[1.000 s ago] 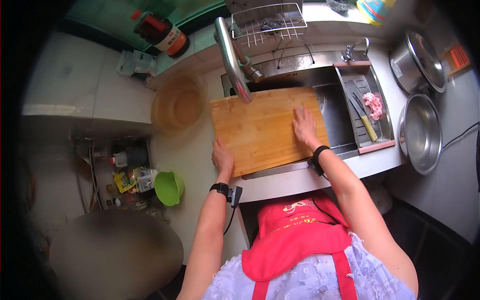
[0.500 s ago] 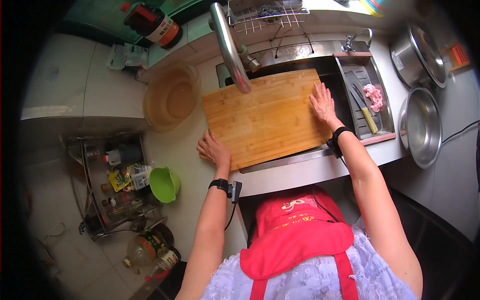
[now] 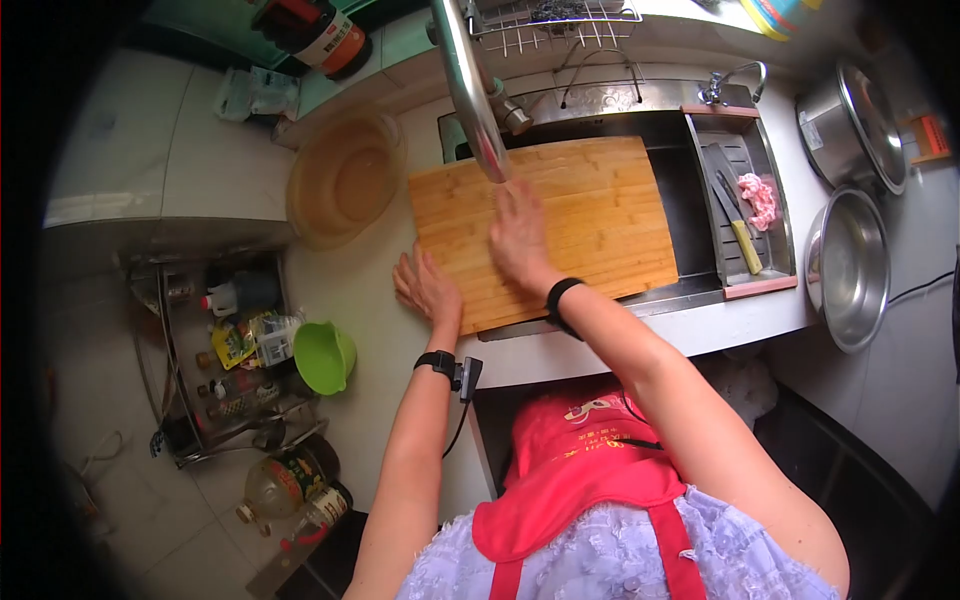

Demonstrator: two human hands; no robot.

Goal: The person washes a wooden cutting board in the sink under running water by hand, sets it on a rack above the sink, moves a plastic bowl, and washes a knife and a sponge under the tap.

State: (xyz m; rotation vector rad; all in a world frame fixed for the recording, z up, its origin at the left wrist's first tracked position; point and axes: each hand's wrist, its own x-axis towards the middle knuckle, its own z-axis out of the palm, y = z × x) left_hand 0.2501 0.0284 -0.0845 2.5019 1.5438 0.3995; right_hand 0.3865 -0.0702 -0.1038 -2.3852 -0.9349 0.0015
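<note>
A wooden cutting board [image 3: 590,215] lies across the metal sink [image 3: 690,215], slightly askew. My left hand [image 3: 430,288] rests at the board's lower left corner, fingers apart, against its edge. Over the left part of the board is my right hand [image 3: 520,235], slightly blurred, its fingers stretched out just below the faucet [image 3: 470,100] spout. Neither hand wraps round anything. On the right, a narrow metal tray [image 3: 725,135] holds a knife with a yellow handle [image 3: 746,247] and a crumpled pink cloth [image 3: 759,202].
A brownish translucent basin [image 3: 350,185] stands left of the board, a green bowl [image 3: 324,358] below it. An open drawer [image 3: 165,350] holds bottles and packets. At the right are a lidded steel pot [image 3: 840,125] and a steel basin [image 3: 850,270]. A wire rack [image 3: 560,30] stands behind the sink.
My right hand has moved left, from the board's right side to just below the spout. My left hand stays at the lower left corner. The camera view has shifted slightly.
</note>
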